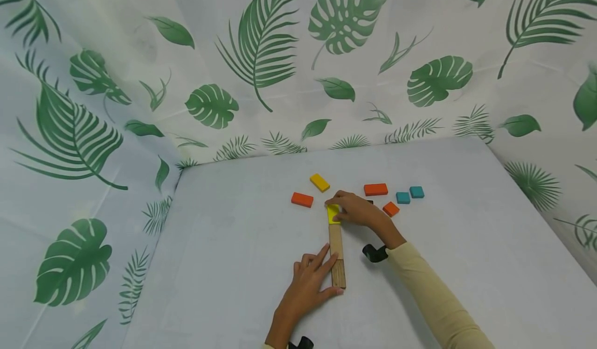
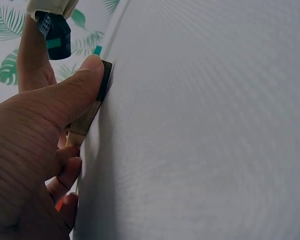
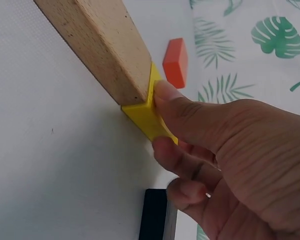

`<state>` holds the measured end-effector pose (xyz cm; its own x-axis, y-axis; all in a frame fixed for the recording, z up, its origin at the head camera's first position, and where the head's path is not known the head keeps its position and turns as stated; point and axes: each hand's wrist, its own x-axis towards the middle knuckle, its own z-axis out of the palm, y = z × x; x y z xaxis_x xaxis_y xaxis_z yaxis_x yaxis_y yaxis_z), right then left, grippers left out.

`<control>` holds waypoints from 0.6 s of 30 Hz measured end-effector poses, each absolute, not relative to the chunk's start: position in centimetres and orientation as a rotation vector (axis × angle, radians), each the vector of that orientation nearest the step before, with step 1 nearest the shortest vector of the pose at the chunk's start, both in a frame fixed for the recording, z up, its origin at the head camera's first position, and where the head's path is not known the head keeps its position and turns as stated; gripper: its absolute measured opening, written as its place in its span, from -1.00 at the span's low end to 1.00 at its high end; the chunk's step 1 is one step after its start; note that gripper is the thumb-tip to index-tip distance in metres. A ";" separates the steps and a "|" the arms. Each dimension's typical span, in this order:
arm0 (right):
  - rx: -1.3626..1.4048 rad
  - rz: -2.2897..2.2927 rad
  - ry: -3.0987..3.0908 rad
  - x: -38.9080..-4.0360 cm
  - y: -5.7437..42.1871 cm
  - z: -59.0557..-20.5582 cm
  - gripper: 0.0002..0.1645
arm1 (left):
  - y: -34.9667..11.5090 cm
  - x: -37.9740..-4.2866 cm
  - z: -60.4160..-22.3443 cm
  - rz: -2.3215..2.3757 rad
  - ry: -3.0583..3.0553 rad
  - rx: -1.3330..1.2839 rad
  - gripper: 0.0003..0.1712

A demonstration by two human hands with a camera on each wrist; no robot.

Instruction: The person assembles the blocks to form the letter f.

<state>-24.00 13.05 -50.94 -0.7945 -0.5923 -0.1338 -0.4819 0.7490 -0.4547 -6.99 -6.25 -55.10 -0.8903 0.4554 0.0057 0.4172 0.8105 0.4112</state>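
Observation:
Two wooden blocks lie end to end on the table, the far one (image 1: 335, 240) lighter than the near one (image 1: 338, 274). A yellow block (image 1: 333, 213) continues the row at its far end. In the right wrist view that yellow block (image 3: 145, 117) meets the wood's end face, and my right hand (image 1: 356, 210) pinches it between thumb and fingers. My left hand (image 1: 308, 284) is spread along the wooden pieces: its thumb touches the near end, and fingertips rest at the left side and by the seam.
Beyond the row lie an orange-red block (image 1: 302, 199) and a yellow-orange block (image 1: 320, 182). To the right are another orange-red block (image 1: 375, 189), a small orange piece (image 1: 391, 209) and two teal blocks (image 1: 403, 198). A black block (image 3: 154, 212) sits beside the right hand.

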 end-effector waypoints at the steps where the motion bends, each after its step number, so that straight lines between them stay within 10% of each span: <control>1: -0.841 -0.599 2.673 -24.0 13.1 -51.0 -0.44 | -6.3 -7.0 -55.1 0.627 2.899 0.701 -0.08; 18: -0.839 -0.810 2.651 -23.6 13.5 -52.8 -0.51 | -6.3 -6.9 -55.2 0.640 2.912 0.719 -0.10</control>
